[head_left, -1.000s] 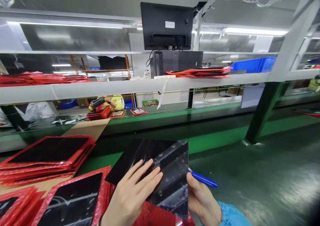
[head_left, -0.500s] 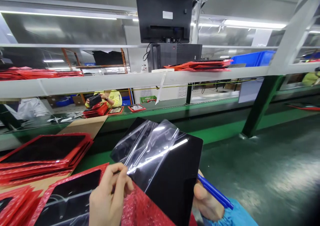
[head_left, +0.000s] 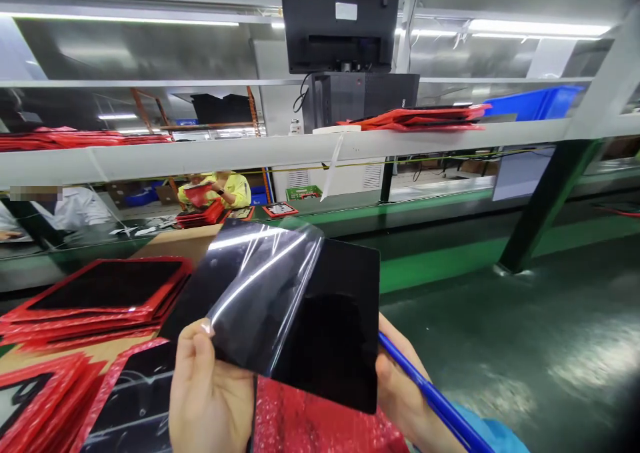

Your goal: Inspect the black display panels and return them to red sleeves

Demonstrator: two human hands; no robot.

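Left fingers (head_left: pixel 192 347) pinch clear film (head_left: pixel 265 293); right fingers (head_left: pixel 387 373) grip a black panel (head_left: pixel 340 326) that the blue pen (head_left: pixel 423 383) between them could scratch by slipping.

Left hand (head_left: pixel 213 396) bare, thumbnail (head_left: pixel 207 327) glinting. Right hand (head_left: pixel 400 396) bare too, at near right. Behind it, light-blue sleeve (head_left: pixel 501 435), solid-coloured where seen; only small patch visible, finer cuff details too blurred to tell.

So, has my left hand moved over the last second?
Yes, leftward: your left hand now covers the right part of the nearest red-edged panel; before, it was mostly right of it.
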